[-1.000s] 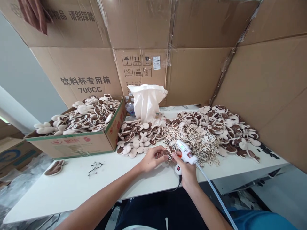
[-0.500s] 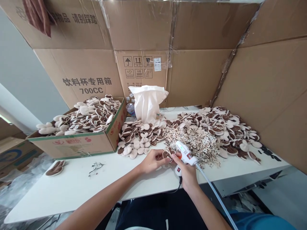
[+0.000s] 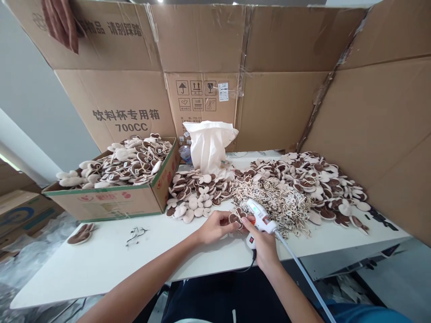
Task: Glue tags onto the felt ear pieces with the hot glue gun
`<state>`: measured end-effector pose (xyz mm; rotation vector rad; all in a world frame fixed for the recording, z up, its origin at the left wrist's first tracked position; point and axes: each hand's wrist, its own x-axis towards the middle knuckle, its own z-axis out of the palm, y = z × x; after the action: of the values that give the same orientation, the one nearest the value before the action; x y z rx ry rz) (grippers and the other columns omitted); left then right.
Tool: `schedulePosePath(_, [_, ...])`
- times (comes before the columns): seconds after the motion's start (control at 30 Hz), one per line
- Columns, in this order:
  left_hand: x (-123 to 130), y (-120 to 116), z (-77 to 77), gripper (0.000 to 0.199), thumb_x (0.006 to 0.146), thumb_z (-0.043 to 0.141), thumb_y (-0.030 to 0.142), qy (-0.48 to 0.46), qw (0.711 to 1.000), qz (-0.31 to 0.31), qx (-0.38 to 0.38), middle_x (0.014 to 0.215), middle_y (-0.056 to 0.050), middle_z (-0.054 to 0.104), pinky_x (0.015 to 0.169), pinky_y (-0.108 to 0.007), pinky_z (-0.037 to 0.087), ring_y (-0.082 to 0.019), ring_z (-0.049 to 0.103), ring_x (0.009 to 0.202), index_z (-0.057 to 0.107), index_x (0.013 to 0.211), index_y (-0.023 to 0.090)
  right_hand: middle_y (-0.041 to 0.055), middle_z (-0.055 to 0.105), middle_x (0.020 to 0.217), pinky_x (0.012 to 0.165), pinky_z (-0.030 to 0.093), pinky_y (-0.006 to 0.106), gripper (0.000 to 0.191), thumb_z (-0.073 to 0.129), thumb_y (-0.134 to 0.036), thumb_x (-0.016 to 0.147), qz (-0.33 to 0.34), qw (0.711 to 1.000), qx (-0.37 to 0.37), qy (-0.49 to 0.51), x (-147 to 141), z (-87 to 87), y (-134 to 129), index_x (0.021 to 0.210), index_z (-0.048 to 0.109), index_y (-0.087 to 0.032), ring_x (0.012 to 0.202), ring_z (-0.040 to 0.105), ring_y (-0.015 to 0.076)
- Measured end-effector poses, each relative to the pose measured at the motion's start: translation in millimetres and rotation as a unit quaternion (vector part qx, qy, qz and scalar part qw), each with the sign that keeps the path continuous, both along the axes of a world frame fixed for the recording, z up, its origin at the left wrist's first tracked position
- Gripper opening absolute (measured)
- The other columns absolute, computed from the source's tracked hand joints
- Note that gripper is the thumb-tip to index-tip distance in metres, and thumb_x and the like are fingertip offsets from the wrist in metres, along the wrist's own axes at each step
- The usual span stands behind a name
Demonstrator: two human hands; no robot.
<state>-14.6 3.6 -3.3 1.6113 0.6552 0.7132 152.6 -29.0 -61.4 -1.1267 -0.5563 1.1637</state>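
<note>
Currently, a small brown-and-cream fabric piece (image 3: pixel 235 218) is held just left of the glue gun (image 3: pixel 261 217), above the near part of the white table (image 3: pixel 161 262). It is pinched between the thumb and fingers of the left hand (image 3: pixel 215 227). The glue gun itself is gripped in the curled right hand (image 3: pixel 263 246), whose thumb is brought up to the piece's right edge; how firmly it is pressed there cannot be told. The gun's orange nozzle is partly hidden by that thumb and pointed toward the piece. A long pale glue stick (image 3: pixel 305 274) is seen trailing from the gun's back end.

Just behind the glue gun, a tangled heap of cream cords (image 3: pixel 272 197) is piled. Farther right of it, brown and cream pieces (image 3: pixel 323 179) are heaped, and to its left another pile of pieces (image 3: pixel 195 193) is spread. Well left of the gun, a green-edged carton (image 3: pixel 111 204) is filled with similar pieces bearing small tags. Behind the gun and to its left, a white bag (image 3: pixel 210 146) is stood upright.
</note>
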Motion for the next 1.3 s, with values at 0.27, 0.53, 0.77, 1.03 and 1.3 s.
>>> schedulePosePath(0.27, [-1,2,-4.2,0.037,0.096,0.067,0.047,0.035,0.999,0.018,0.021,0.083,-0.005,0.071,0.062,-0.023,0.036,-0.012,0.051,0.066,0.077,0.096,0.011,0.0043,0.081,0.089,0.057,0.059,0.029,0.05,0.1,-0.044,0.056,-0.001,1.0,0.0,-0.015,1,-1.1,1,0.094,0.077,-0.02,0.068,0.075,0.0218])
schedulePosePath(0.53, [0,0,-3.2,0.042,0.097,0.065,0.05,0.003,1.0,-0.001,0.025,0.089,-0.008,0.072,0.069,-0.026,0.042,-0.015,0.057,0.074,0.075,0.096,0.01,0.0046,0.079,0.083,0.049,0.05,0.025,0.054,0.099,-0.047,0.058,0.003,1.0,-0.001,-0.031,2,-4.7,1,0.097,0.076,-0.018,0.064,0.072,0.0197])
schedulePosePath(0.77, [-1,1,-4.0,0.042,0.094,0.07,0.051,-0.021,1.0,-0.012,-0.006,0.099,-0.011,0.075,0.074,-0.027,0.046,-0.02,0.064,0.085,0.076,0.104,0.011,0.0055,0.08,0.088,0.056,0.057,0.029,0.053,0.099,-0.047,0.059,0.016,1.0,-0.003,-0.015,2,-2.1,0,0.097,0.077,-0.018,0.066,0.072,0.0207])
schedulePosePath(1.03, [0,4,-16.8,0.048,0.088,0.076,0.054,0.004,1.0,0.017,-0.015,0.1,-0.013,0.077,0.075,-0.03,0.05,-0.023,0.069,0.087,0.077,0.11,0.01,0.0053,0.08,0.09,0.06,0.059,0.029,0.052,0.099,-0.045,0.058,0.006,1.0,-0.002,-0.01,2,-5.6,1,0.098,0.077,-0.018,0.075,0.075,0.0231])
schedulePosePath(1.3, [1,2,-10.5,0.047,0.093,0.071,0.054,-0.004,1.0,-0.001,0.0,0.098,-0.012,0.076,0.076,-0.029,0.048,-0.021,0.067,0.087,0.076,0.11,0.01,0.0049,0.08,0.089,0.061,0.059,0.03,0.051,0.1,-0.044,0.058,0.014,1.0,0.01,-0.021,2,-6.8,1,0.095,0.077,-0.018,0.068,0.074,0.0211])
